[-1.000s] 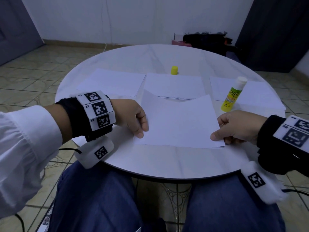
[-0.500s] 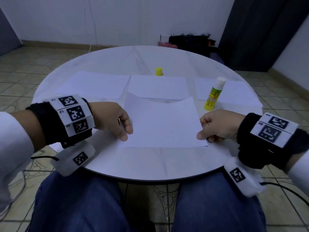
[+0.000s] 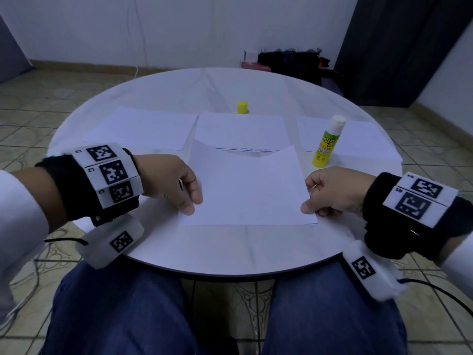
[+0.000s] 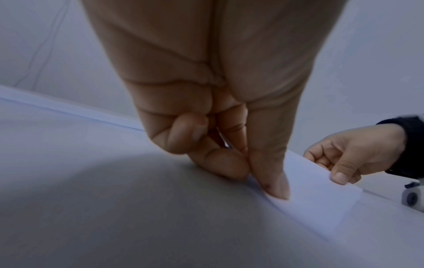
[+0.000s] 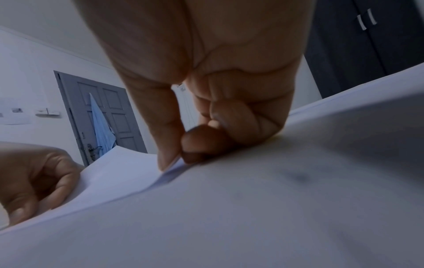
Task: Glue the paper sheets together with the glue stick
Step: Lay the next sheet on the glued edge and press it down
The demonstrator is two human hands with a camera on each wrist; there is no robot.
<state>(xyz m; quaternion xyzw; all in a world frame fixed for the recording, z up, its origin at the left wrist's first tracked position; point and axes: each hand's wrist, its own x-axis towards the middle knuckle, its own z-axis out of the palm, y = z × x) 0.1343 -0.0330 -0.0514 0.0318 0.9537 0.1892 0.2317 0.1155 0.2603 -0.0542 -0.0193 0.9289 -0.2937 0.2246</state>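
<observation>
Over the last second the view has swung so that the round table (image 3: 230, 247) now sits centred, and the glue stick (image 3: 326, 146) stands straighter in view. The paper sheet (image 3: 248, 190) pinched by the left hand (image 3: 169, 180) and right hand (image 3: 332, 190) has barely shifted on the tabletop; its far edge still curls up and both thumbs stay on its near corners.

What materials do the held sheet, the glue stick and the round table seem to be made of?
Held sheet: thin matte white paper; it sags between both hands. Glue stick: probably glossy plastic, with a printed yellow-green label. Round table: hard, smooth, faintly reflective white top; laminate or stone, unclear.
</observation>
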